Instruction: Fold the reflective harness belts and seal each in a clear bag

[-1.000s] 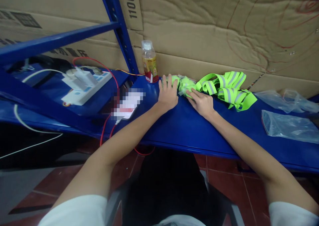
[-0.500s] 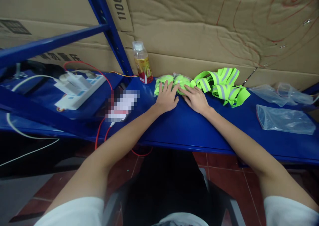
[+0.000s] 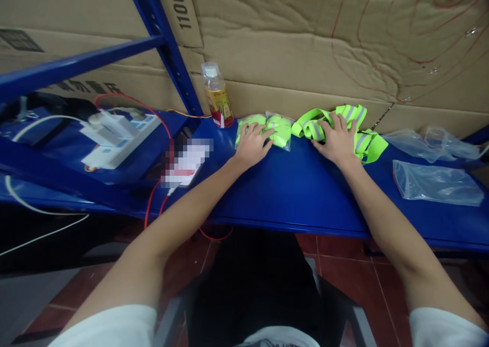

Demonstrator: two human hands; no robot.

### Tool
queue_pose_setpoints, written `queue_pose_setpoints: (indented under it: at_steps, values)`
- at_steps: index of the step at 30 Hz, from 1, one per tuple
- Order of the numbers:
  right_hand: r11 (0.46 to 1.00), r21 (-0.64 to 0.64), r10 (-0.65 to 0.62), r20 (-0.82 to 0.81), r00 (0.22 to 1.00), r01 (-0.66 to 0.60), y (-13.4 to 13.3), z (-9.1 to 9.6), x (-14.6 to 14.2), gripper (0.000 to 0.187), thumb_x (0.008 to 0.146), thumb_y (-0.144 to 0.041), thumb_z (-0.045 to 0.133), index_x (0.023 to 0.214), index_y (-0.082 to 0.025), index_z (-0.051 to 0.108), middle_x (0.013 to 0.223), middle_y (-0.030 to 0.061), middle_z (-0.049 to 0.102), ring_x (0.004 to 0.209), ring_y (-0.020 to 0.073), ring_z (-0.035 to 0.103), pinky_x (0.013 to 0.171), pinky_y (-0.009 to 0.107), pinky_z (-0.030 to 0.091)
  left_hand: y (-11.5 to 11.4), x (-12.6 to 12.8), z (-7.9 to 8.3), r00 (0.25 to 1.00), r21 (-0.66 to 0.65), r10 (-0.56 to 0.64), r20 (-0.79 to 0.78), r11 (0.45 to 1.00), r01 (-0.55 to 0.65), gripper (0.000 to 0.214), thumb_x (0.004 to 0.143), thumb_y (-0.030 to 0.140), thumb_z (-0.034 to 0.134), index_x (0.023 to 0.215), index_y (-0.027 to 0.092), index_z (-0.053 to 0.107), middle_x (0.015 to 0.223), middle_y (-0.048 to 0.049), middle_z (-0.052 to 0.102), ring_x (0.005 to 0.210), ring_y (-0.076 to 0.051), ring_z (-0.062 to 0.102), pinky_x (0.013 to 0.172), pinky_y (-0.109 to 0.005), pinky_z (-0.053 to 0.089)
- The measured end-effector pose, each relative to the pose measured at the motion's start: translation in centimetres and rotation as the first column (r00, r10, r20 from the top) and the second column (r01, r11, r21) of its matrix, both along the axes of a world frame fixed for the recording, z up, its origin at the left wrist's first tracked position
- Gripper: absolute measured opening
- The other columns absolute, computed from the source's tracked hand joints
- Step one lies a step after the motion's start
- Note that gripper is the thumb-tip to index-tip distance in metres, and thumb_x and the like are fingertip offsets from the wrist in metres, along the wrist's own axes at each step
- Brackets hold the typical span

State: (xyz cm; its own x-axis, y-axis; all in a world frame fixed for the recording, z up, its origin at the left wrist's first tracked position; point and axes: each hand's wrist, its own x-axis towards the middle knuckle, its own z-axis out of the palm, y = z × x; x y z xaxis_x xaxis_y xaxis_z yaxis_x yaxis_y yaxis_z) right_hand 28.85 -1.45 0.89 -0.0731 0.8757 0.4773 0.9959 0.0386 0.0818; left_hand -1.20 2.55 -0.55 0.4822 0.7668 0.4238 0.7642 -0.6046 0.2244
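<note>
Two clear bags packed with neon yellow-green fabric lie side by side towards the back of the blue shelf. My left hand (image 3: pixel 252 144) rests with fingers spread on the left bag (image 3: pixel 250 120) and covers part of it. The right bag (image 3: pixel 279 132) lies just beyond my left fingertips. My right hand (image 3: pixel 338 139) is over a loose heap of neon reflective straps (image 3: pixel 357 115) with grey stripes, fingers apart and touching them. Some of the straps are hidden beneath that hand.
A drink bottle (image 3: pixel 218 100) stands at the back, left of the bags. A blurred-out phone (image 3: pixel 187 161) with a red cable and a white power strip (image 3: pixel 120 142) are further left. Clear plastic bags (image 3: pixel 437 183) lie at right on the blue shelf (image 3: pixel 290 194), before cardboard (image 3: pixel 275 56).
My right hand has moved right, off the right packed bag and onto the loose reflective straps, shifting them slightly. My left hand has stayed on the left bag.
</note>
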Motion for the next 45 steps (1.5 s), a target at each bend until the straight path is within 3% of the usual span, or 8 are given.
queue_pose_setpoints:
  at_steps: [5,10,14,23,27,32,36,45]
  values:
    - [0.995,-0.044,-0.088,0.013,0.996,0.089,0.3,0.2,0.6,0.060,0.092,-0.031,0.068,0.150,-0.017,0.060,0.169,0.0247,0.047,0.157,0.0466,0.040,0.121,0.073,0.034,0.0,0.0,-0.1,1.000,0.004,0.000,0.003,1.000,0.000,0.048,0.108,0.038,0.053,0.150,0.023,0.069,0.156,-0.0138,0.065,0.153,-0.038,0.048,0.136,-0.062,0.021]
    - [0.986,-0.023,-0.167,-0.041,0.985,0.167,0.0,0.7,1.0,0.053,0.088,-0.028,0.068,0.140,-0.015,0.062,0.162,0.0234,0.051,0.150,0.0432,0.045,0.123,0.069,0.030,0.3,-0.1,-0.4,1.000,0.062,0.002,-0.011,0.998,-0.001,0.045,0.108,0.038,0.053,0.147,0.024,0.071,0.151,-0.0130,0.067,0.147,-0.037,0.052,0.133,-0.062,0.029]
    - [0.982,0.048,-0.181,-0.034,0.983,0.183,-0.6,1.3,0.8,0.053,0.092,-0.032,0.065,0.142,-0.018,0.059,0.165,0.0255,0.042,0.151,0.0464,0.038,0.120,0.073,0.027,0.5,-0.2,-0.6,1.000,0.087,-0.004,0.000,0.996,0.004,0.044,0.107,0.038,0.055,0.146,0.026,0.072,0.147,-0.0135,0.068,0.143,-0.036,0.054,0.129,-0.062,0.034]
    - [0.981,0.160,-0.096,-0.086,0.992,0.109,-0.6,1.7,0.8,0.051,0.101,-0.033,0.053,0.149,-0.018,0.059,0.139,0.0225,0.063,0.130,0.0426,0.058,0.117,0.071,0.030,0.9,-0.1,-1.0,0.999,0.098,-0.015,0.034,0.995,0.011,0.043,0.106,0.038,0.057,0.144,0.026,0.073,0.144,-0.0139,0.068,0.140,-0.037,0.055,0.126,-0.063,0.037]
    - [0.987,0.135,-0.074,-0.057,0.996,0.081,-1.1,1.6,-0.1,0.049,0.099,-0.033,0.057,0.146,-0.019,0.062,0.145,0.0230,0.060,0.135,0.0440,0.056,0.120,0.076,0.028,1.1,-0.2,-1.3,0.998,0.108,-0.023,0.055,0.994,0.017,0.043,0.106,0.039,0.057,0.143,0.025,0.074,0.145,-0.0148,0.068,0.140,-0.038,0.055,0.125,-0.063,0.039]
    - [0.996,0.058,0.072,0.025,0.997,-0.073,-1.6,0.8,-1.9,0.055,0.093,-0.033,0.067,0.147,-0.024,0.064,0.165,0.0211,0.045,0.152,0.0484,0.042,0.123,0.082,0.025,1.5,-0.1,-1.5,0.994,0.123,-0.077,0.075,0.990,0.068,0.046,0.106,0.038,0.055,0.146,0.022,0.070,0.157,-0.0166,0.060,0.151,-0.038,0.049,0.128,-0.062,0.037]
    - [0.986,-0.003,0.168,0.057,0.984,-0.168,-1.3,-0.2,-2.5,0.050,0.094,-0.035,0.066,0.142,-0.022,0.068,0.164,0.0201,0.048,0.155,0.0465,0.042,0.128,0.084,0.014,1.9,0.1,-1.7,0.985,0.145,-0.165,0.051,0.977,0.156,0.049,0.105,0.030,0.053,0.152,0.019,0.063,0.162,-0.0177,0.057,0.155,-0.036,0.048,0.132,-0.061,0.033]
    - [0.989,-0.023,0.146,0.075,0.986,-0.144,-1.0,-0.8,-2.0,0.043,0.107,-0.038,0.051,0.141,-0.019,0.068,0.160,0.0247,0.054,0.150,0.0426,0.050,0.131,0.078,0.010,2.2,0.6,-2.2,0.961,0.166,-0.276,0.004,0.948,0.272,0.047,0.102,0.012,0.049,0.145,0.021,0.066,0.163,-0.0140,0.055,0.160,-0.031,0.043,0.135,-0.056,0.032]
